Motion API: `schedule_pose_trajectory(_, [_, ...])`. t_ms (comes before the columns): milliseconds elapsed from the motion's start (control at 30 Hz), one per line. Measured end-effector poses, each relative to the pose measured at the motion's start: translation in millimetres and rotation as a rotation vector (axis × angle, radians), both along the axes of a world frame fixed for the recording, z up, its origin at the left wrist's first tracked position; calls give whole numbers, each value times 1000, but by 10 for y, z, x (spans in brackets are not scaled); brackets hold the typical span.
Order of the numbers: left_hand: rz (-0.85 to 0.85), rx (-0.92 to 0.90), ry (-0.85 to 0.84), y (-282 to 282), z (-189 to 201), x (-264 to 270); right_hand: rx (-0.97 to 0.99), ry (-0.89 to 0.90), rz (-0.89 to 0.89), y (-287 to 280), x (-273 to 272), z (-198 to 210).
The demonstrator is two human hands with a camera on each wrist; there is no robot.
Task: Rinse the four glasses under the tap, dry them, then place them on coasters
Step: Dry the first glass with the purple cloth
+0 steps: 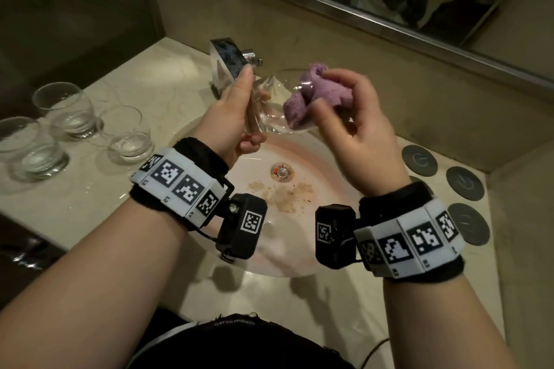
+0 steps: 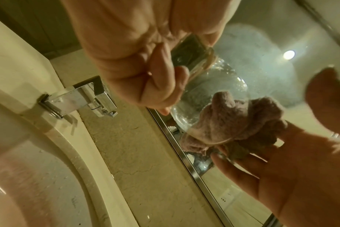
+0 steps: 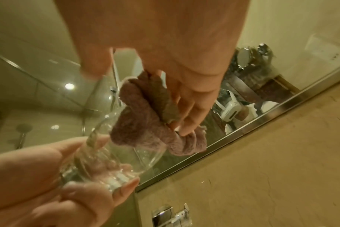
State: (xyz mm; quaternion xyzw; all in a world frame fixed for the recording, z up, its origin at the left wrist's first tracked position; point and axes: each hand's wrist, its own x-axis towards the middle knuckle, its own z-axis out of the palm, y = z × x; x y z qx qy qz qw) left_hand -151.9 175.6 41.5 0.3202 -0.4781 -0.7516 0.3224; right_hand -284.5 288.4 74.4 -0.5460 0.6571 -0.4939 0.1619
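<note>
I see a big mirror (image 1: 374,6) on the wall, just behind the sink (image 1: 299,159). The sink is pale pink inside, with a little round drain (image 1: 281,172) in its middle. Brown crumbs (image 1: 284,195) lie just beside the drain. The sink sits in a pale stone counter (image 1: 144,81).

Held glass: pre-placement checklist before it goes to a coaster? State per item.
1. Left hand grips the held glass securely: ok.
2. Right hand holds the purple cloth at the glass mouth: ok.
3. Glass fully dry: not ok, droplets show in the left wrist view.
4. Coasters free to receive it: ok, the visible ones are bare.
5. Tap off: ok, no stream visible.
6. Three other glasses already dried: cannot tell.
</note>
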Motion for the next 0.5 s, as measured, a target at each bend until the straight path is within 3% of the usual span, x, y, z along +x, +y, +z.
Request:
schedule_pose_trajectory(100, [-2,26,-4,-8,-14,23,-11,49,-76,-4,-21,2])
schedule_pose_trajectory(133, [-15,49,12,-8,-23,35,-40,-74,-105,-4,-47,6])
schedule_pose_trajectory(233, [-41,153,64,-3,-58,73,-225,-754,-43,14,-154,91])
schedule_pose_trajectory(300, [-51,228,81,8,-99,86,-316,-979,7,31,-205,150])
schedule_pose_trajectory(367, [-77,296,87,27,-139,84,-301,-979,56,9,-206,183])
schedule_pose_trajectory(500, [-134,345,97,34,-152,68,-93,-681,69,-40,-140,165])
